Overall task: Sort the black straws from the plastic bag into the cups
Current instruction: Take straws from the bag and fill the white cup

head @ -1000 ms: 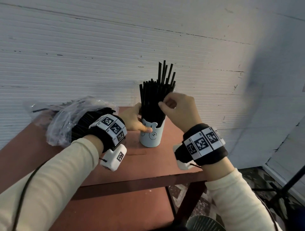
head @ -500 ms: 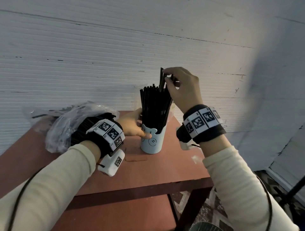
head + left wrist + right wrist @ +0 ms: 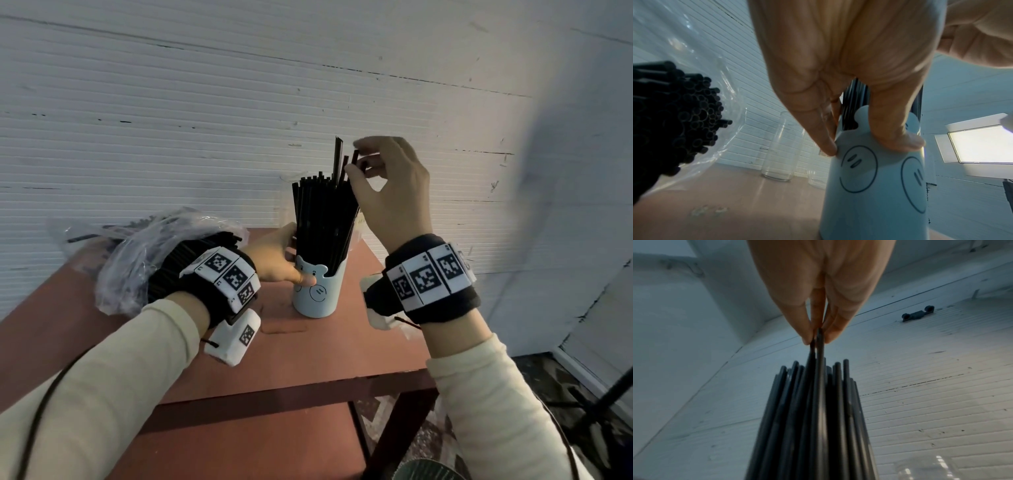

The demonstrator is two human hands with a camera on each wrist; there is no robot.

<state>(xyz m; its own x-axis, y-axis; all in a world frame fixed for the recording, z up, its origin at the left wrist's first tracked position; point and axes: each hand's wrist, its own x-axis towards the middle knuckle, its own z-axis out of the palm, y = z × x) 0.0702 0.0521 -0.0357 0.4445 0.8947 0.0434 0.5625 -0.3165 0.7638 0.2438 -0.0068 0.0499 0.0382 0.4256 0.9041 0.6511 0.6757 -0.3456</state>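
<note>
A pale blue cup (image 3: 317,294) with a drawn face stands on the red-brown table, packed with upright black straws (image 3: 322,219). My left hand (image 3: 291,260) grips the cup near its rim, thumb on the front; the left wrist view shows the fingers (image 3: 898,129) wrapped on the cup (image 3: 875,194). My right hand (image 3: 354,156) is above the bundle and pinches the tops of a few straws that stick up higher than the rest; the right wrist view shows the pinch (image 3: 818,339) on the straw ends (image 3: 819,353). A clear plastic bag (image 3: 137,253) of black straws (image 3: 674,113) lies to the left.
Empty clear glass cups (image 3: 779,149) stand behind the blue cup, near the white ribbed wall (image 3: 205,120). The table's front edge (image 3: 291,390) is close below my wrists, and its right edge lies just right of the cup. A dark stand (image 3: 603,397) is on the floor at the right.
My right hand has risen from the middle of the straw bundle to its top and now pinches the raised straw ends. My left hand has stayed on the cup.
</note>
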